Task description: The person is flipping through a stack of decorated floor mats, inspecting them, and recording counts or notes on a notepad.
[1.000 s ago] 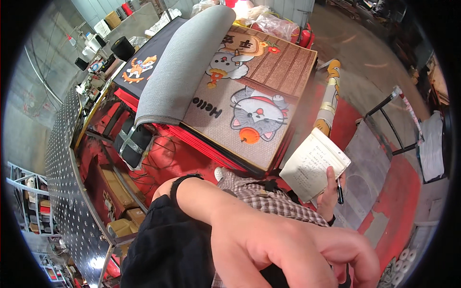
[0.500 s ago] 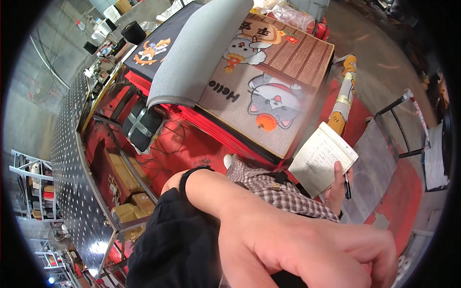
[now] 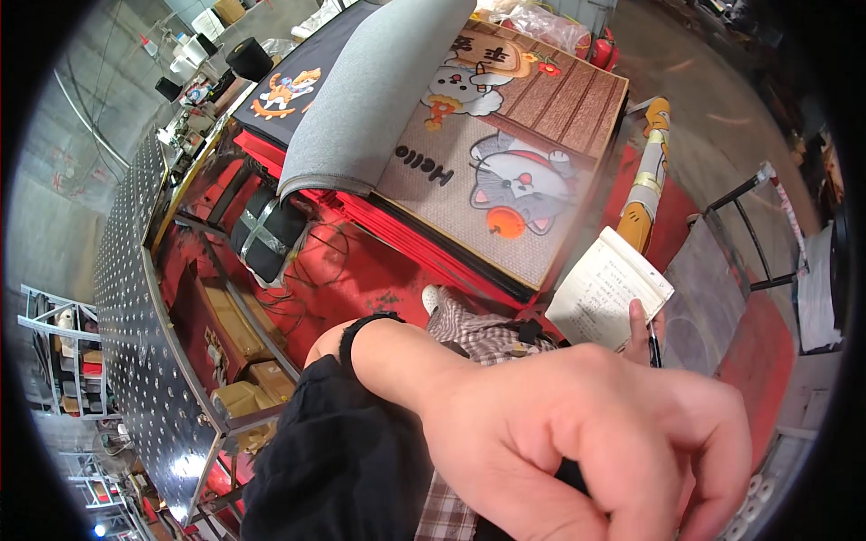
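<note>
My left hand (image 3: 586,442) is raised close in front, large at the lower right, its bent forearm coming from a black sleeve (image 3: 334,451). Its fingers curl inward and the tips run past the lower edge, so anything between them is hidden. Further off, my right hand (image 3: 639,335) holds an open notebook (image 3: 603,293) with handwritten lines, thumb on the page. A black pen (image 3: 656,347) sticks out from the same hand. Beyond the notebook lies a stack of floor mats (image 3: 550,243); the top one has cartoon animals, and a grey mat backing (image 3: 379,99) curls over it.
A yellow patterned roll (image 3: 645,185) lies beside the stack. On the left runs a dark studded table (image 3: 135,298), with cardboard boxes (image 3: 262,379) beneath. Thread cones (image 3: 250,59) stand at the back left. A metal frame (image 3: 753,234) and a fire extinguisher (image 3: 604,50) are right.
My left hand has shifted slightly upward and right, now covering the lower part of the notebook and much of my right hand. The right hand keeps its hold on notebook and pen.
</note>
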`<state>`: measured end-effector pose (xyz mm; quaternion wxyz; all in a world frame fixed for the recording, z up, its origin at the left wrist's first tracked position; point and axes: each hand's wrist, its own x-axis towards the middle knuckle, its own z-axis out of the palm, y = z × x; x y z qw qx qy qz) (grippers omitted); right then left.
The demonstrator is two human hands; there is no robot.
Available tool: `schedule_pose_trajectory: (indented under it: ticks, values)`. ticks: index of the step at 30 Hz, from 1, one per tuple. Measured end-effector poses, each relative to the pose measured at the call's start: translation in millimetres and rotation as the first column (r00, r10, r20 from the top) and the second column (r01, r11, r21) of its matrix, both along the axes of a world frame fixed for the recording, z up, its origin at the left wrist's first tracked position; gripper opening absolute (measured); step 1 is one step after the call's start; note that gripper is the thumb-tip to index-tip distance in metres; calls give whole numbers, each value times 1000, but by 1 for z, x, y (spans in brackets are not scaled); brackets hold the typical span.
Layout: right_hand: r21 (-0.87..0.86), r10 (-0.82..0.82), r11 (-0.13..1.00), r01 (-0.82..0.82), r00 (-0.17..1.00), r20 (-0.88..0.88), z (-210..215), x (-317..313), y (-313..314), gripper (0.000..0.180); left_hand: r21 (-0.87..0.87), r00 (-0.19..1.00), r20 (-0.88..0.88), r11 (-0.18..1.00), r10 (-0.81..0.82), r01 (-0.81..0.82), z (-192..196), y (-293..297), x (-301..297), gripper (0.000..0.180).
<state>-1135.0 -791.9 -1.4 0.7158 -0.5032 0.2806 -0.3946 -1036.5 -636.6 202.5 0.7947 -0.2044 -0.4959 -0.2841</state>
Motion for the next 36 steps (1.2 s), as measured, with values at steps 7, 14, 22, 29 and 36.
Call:
schedule_pose_trajectory:
  ticks: [7,14,22,29,36]
  values:
    - [49,35,998,-35,999,-5,-1,1,5,37,-54,989,2,987,151,-151,-6,7,-23,39]
    - [17,74,997,-74,997,9,1,5,8,38,-84,991,-26,988,128,-130,-3,2,-8,41]
    - [12,62,998,-62,998,-15,8,8,8,39,-72,989,-3,986,150,-150,-5,0,-6,40]
    - [37,66,997,-66,998,-8,-2,7,1,38,308,920,350,949,-179,68,0,25,36,41]
    - [1,72,997,-72,997,-25,4,11,1,37,434,940,280,899,-196,58,6,25,39,34]
